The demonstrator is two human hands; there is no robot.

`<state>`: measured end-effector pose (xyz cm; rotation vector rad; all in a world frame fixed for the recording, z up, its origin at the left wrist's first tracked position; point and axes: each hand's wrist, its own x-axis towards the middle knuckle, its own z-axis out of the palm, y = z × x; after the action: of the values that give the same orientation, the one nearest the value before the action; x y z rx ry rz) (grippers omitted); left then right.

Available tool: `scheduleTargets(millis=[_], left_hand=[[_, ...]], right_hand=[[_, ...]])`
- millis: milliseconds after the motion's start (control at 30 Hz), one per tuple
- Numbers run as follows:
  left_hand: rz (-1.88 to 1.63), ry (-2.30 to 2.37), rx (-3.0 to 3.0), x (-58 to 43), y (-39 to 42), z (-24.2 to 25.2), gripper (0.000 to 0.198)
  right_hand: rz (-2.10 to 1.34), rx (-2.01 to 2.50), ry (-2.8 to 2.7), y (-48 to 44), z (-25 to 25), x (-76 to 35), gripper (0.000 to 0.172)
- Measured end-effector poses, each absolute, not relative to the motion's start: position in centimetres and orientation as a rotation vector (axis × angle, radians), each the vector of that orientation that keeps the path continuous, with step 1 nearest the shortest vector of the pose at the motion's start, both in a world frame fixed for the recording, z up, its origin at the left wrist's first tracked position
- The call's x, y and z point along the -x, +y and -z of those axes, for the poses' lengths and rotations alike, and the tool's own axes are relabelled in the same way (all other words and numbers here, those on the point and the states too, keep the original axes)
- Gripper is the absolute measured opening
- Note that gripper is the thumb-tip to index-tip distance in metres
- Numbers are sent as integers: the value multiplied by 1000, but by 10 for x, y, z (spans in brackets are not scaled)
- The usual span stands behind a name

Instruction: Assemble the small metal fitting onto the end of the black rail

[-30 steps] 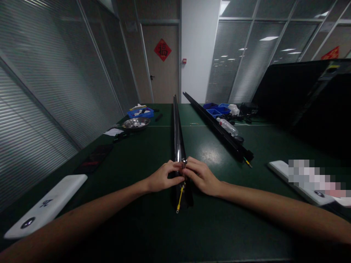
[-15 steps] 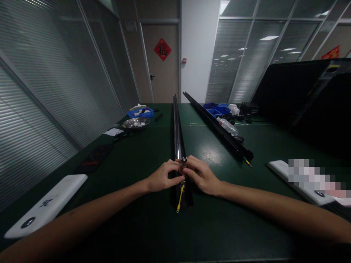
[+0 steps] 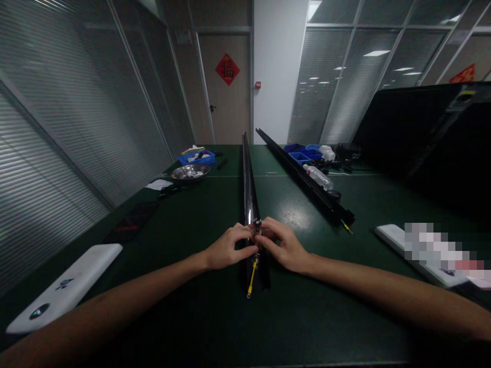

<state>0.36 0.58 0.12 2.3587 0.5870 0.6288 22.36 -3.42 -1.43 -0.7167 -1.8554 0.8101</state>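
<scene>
A long, glossy black rail [image 3: 250, 189] stretches away from me across the green table. Over its near end, my left hand [image 3: 229, 247] and my right hand [image 3: 286, 246] meet from either side, fingers closed around a small metal fitting [image 3: 257, 223]. Only the fitting's shiny top shows between the fingertips; the rest is covered, so its exact kind is unclear. Just below the fingers, a short yellow wire [image 3: 252, 278] with a ring terminal at its tip lies over the rail's end.
A second black rail [image 3: 307, 180] lies to the right, beside a plastic bottle [image 3: 320, 177] and blue bins [image 3: 303, 154]. On the left are a metal bowl [image 3: 191, 173], a dark flat panel [image 3: 132, 222] and a white case [image 3: 67, 286]. Another white case [image 3: 395, 237] lies right.
Both hands keep nearly the same place around the fitting, with only slight finger movement at most. The rails and wire have not moved.
</scene>
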Motion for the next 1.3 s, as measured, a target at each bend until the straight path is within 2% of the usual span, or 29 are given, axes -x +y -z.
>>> scheduleTargets(millis=[333, 733, 1300], left_hand=[[-631, 589, -2363, -3, 5, -2, 17], [-617, 574, -2371, -3, 5, -2, 25], [-628, 556, -2359, -4, 6, -2, 21]], right_hand=[[-882, 669, -1867, -33, 11, -224, 19], [-968, 675, -1833, -33, 13, -223, 19], [-940, 675, -1845, -34, 11, -223, 14]])
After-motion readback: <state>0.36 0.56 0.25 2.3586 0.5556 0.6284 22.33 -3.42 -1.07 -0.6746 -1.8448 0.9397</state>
